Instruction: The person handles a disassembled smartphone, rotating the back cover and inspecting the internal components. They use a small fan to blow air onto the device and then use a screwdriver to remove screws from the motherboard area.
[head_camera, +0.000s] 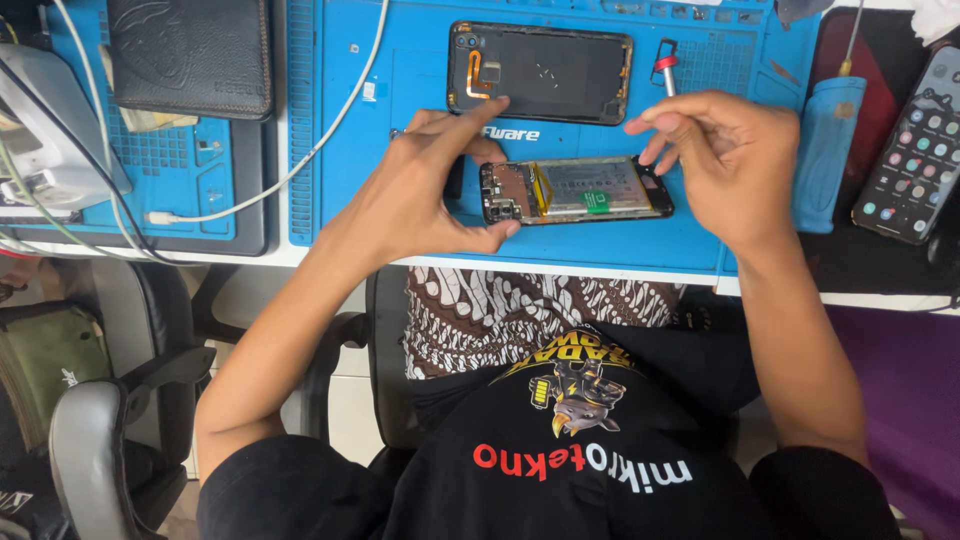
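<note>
The opened phone (575, 190) lies on the blue work mat (420, 90) near the table's front edge, its insides facing up, with a yellow tab and a green sticker showing on the battery. The left hand (430, 190) steadies its left end, thumb at the lower corner and fingers curled round the far side, forefinger stretched out toward the removed back cover (540, 72) that lies just behind on the mat. The right hand (715, 160) hovers over the phone's right end, fingertips pinched together; whether they hold a screw or some other small part I cannot tell (anything there is too small to see). By the look of it, this is the stage of working on the exposed board, and the next move calls for a steady hold and fine fingertip control. A screwdriver (665, 75) rests near the cover, and a second phone (915, 145) lies at the right. The mat's far edge is cut off, and the left palm hides part of the phone's end.
</note>
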